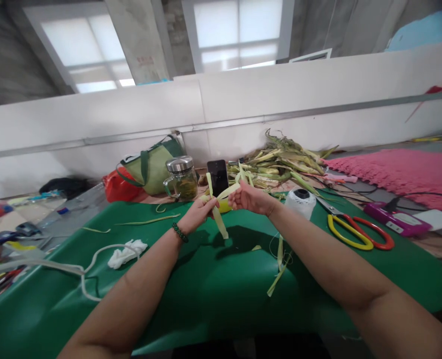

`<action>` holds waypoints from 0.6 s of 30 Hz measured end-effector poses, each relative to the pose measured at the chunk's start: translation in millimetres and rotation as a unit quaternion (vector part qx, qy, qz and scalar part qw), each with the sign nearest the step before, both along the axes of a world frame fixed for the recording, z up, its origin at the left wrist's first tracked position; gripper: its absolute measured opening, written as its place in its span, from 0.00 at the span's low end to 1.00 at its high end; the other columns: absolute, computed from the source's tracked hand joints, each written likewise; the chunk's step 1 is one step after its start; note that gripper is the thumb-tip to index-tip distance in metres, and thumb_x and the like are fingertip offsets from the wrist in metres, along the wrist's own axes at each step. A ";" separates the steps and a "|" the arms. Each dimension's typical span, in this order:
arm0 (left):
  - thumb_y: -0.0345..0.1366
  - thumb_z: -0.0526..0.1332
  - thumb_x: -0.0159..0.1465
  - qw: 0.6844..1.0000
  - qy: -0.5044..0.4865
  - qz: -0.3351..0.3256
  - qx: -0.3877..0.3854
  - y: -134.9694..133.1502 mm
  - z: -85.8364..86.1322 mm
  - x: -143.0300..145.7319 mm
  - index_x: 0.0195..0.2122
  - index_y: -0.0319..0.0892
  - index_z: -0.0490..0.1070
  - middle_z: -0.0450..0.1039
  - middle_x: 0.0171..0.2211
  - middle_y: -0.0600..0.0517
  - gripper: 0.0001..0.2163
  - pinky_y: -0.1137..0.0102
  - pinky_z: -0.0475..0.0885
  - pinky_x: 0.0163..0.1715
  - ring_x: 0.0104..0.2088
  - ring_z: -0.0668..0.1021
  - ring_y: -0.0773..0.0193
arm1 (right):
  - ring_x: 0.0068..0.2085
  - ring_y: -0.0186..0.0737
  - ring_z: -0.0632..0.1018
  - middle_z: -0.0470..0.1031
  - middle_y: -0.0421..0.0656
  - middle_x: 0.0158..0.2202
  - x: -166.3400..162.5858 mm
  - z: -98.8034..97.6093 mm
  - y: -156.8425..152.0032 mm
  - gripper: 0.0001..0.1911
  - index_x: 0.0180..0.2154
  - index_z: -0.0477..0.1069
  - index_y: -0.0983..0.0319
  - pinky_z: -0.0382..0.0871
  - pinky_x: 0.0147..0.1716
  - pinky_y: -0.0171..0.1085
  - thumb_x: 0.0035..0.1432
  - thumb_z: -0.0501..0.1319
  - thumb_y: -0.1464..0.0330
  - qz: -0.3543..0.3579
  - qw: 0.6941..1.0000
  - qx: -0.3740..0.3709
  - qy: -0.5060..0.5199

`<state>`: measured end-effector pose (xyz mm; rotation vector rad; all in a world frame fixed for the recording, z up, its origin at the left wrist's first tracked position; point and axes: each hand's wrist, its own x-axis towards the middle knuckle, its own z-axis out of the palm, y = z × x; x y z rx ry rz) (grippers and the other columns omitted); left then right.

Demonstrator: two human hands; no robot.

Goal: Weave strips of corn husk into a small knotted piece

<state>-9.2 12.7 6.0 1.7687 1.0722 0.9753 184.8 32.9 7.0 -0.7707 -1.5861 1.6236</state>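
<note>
Both my arms reach out over a green mat (213, 294). My left hand (200, 212), with a dark bead bracelet on the wrist, is closed in a pinch on pale yellow-green corn husk strips (218, 209). My right hand (248, 198) is closed on the same strips from the right. One strip hangs down between the hands, others stick up above them. Loose husk strips (279, 267) lie on the mat under my right forearm.
A husk pile (280, 162) lies at the back by the white wall. Nearby stand a black phone (218, 175), a glass jar (181, 178), a green bag (151, 167), a white twine spool (300, 200). Yellow-red scissors (359, 234) and pink cloth (400, 172) lie right; white rope (123, 254) left.
</note>
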 end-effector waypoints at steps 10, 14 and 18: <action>0.50 0.60 0.56 0.999 -0.025 0.036 0.024 9.2 -8.8 0.0 0.19 0.40 0.59 0.56 0.11 0.60 0.20 0.77 0.55 0.14 0.13 0.60 0.75 | 0.18 0.29 0.67 0.65 0.37 0.14 -42.2 -19.6 -18.9 0.23 0.17 0.61 0.64 0.60 0.20 0.30 0.60 0.53 0.59 0.011 0.961 0.142 -0.237; 0.50 0.59 0.57 0.999 -0.021 0.050 -0.008 15.2 -12.9 -0.9 0.17 0.41 0.56 0.53 0.10 0.61 0.21 0.76 0.53 0.13 0.12 0.57 0.75 | 0.16 0.29 0.65 0.63 0.36 0.12 -45.0 -14.9 -26.6 0.23 0.16 0.58 0.63 0.58 0.22 0.31 0.62 0.51 0.65 -0.010 0.942 0.181 -0.282; 0.48 0.60 0.57 0.998 -0.039 0.049 -0.025 16.0 -13.5 -1.1 0.20 0.41 0.58 0.52 0.09 0.62 0.18 0.76 0.52 0.13 0.12 0.56 0.75 | 0.17 0.29 0.64 0.63 0.37 0.12 -48.2 -7.3 -36.5 0.23 0.16 0.58 0.62 0.58 0.23 0.31 0.63 0.49 0.65 -0.021 0.930 0.183 -0.318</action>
